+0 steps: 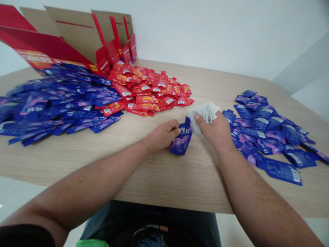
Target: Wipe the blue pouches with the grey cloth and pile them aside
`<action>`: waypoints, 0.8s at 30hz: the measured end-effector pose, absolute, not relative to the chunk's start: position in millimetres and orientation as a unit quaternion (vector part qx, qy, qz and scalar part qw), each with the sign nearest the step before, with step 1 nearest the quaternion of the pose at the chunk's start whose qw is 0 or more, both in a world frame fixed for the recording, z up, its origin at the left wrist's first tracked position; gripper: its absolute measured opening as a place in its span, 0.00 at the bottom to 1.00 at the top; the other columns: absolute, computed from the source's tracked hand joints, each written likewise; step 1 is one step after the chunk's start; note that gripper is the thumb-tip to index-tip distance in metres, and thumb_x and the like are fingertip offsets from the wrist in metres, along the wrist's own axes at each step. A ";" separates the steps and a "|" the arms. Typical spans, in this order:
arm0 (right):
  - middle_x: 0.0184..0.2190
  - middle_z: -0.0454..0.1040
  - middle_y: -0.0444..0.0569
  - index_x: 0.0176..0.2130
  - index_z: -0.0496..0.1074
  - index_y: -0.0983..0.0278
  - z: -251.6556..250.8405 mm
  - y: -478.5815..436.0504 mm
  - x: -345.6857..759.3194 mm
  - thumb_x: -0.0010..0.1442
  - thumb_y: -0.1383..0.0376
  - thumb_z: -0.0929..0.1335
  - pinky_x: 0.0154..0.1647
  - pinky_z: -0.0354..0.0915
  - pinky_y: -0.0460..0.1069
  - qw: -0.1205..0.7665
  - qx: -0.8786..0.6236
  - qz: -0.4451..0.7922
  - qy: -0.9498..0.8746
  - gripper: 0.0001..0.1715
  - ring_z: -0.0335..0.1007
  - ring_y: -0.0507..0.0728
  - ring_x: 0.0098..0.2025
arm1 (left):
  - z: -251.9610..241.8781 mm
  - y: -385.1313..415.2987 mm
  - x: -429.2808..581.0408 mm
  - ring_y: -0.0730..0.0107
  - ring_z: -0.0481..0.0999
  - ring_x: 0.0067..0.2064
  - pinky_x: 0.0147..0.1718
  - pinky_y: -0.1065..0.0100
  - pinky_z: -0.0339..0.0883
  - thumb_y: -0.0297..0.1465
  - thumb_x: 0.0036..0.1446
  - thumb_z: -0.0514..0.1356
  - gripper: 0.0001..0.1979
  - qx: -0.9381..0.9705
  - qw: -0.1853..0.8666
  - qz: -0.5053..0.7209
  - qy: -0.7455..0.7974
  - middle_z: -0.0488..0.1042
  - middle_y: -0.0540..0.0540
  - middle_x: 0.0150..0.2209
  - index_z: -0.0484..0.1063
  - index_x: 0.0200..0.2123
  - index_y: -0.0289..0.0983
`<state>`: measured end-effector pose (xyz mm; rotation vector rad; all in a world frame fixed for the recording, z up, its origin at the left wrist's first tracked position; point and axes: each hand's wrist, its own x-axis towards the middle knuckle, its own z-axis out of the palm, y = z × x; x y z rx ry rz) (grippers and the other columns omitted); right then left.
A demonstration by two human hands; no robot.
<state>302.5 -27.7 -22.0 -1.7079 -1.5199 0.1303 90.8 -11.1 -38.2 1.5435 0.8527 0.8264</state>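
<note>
A blue-purple pouch [181,140] is pinched at its left edge by my left hand [163,136], over the middle of the table. My right hand [218,129], closed round a crumpled white cloth [203,115], is just right of the pouch. The cloth lies close against the pouch's narrow top end; whether they touch I cannot tell. To the right of my right hand spreads a loose pile of blue pouches [267,127].
A large heap of blue pouches [59,103] covers the left of the table [164,185]. Red pouches [154,91] are heaped behind the middle. Open red cardboard boxes [74,37] stand at the back left, before a white wall [205,31].
</note>
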 end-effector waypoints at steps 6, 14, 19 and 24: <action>0.40 0.79 0.60 0.41 0.76 0.62 -21.7 -25.8 305.0 0.59 0.47 0.70 0.49 0.69 0.63 0.393 -0.676 0.037 -0.623 0.22 0.75 0.69 0.44 | 9.1 -13.3 59.9 0.71 0.62 0.29 0.31 0.68 0.55 0.28 0.62 0.57 0.12 0.766 0.334 0.403 0.374 0.64 0.52 0.25 0.63 0.26 0.39; 0.43 0.79 0.61 0.46 0.76 0.65 -30.7 -28.0 296.1 0.56 0.42 0.70 0.47 0.70 0.62 0.397 -0.662 0.047 -0.634 0.31 0.75 0.69 0.45 | -12.3 -22.9 -32.2 0.58 0.76 0.45 0.40 0.62 0.69 0.28 0.67 0.56 0.09 0.903 -0.083 0.165 0.389 0.79 0.41 0.44 0.77 0.41 0.38; 0.38 0.78 0.59 0.41 0.75 0.63 -35.0 -30.1 289.8 0.55 0.40 0.70 0.42 0.69 0.60 0.374 -0.661 0.062 -0.648 0.31 0.75 0.68 0.41 | -37.7 -11.6 -58.9 0.56 0.74 0.42 0.36 0.60 0.69 0.27 0.68 0.56 0.11 0.909 -0.202 0.042 0.363 0.78 0.41 0.38 0.79 0.38 0.39; 0.39 0.79 0.60 0.42 0.75 0.64 -33.9 -28.2 290.8 0.56 0.42 0.69 0.43 0.69 0.60 0.357 -0.664 0.062 -0.654 0.30 0.75 0.68 0.42 | -33.1 28.9 -68.7 0.54 0.74 0.46 0.39 0.59 0.69 0.27 0.69 0.55 0.13 0.903 -0.201 0.033 0.379 0.79 0.40 0.39 0.81 0.40 0.39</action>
